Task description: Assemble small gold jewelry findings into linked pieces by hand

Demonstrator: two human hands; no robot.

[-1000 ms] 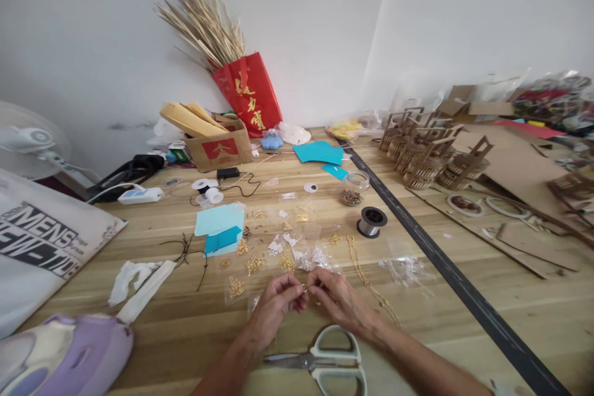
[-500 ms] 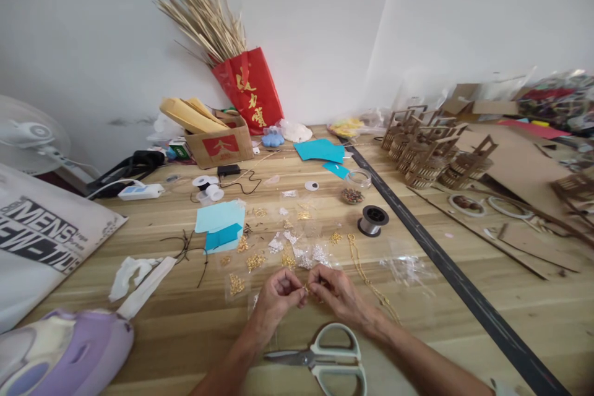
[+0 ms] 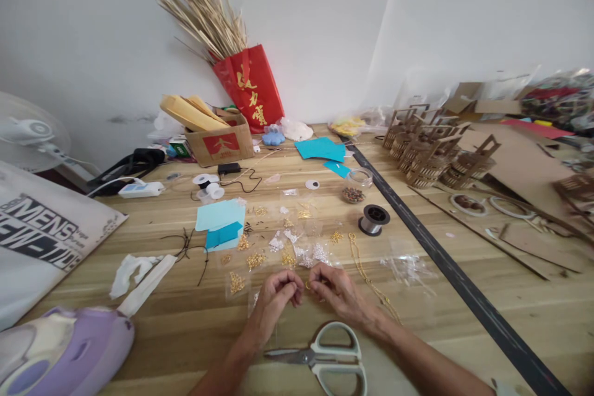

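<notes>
My right hand (image 3: pixel 338 292) is closed in a pinch, with a small gold ring-shaped piece (image 3: pixel 307 284) at its fingertips. Just left of it, my left hand (image 3: pixel 277 298) has its fingers curled together; whatever they hold, if anything, is hidden. A narrow gap separates the two hands. Beyond them lie gold beads (image 3: pixel 288 258) and white beads (image 3: pixel 319 252) on clear little bags. Scissors (image 3: pixel 336 356) with pale handles rest in front of the hands, blades pointing left. To the right a gold chain (image 3: pixel 361 269) trails along the wooden table (image 3: pixel 185 346).
A spool of wire (image 3: pixel 374 220) and a dish of brown beads (image 3: pixel 353 195) stand farther back. Blue sheets (image 3: pixel 220 223) lie left of the beads. A purple-and-white device (image 3: pixel 78 349) occupies the front left. Small wooden baskets (image 3: pixel 431 148) crowd the right, beyond a black strip (image 3: pixel 431 247).
My hands have drawn slightly apart, and the left fingertips have come away from the gold piece. The small gold piece now shows at the right fingertips.
</notes>
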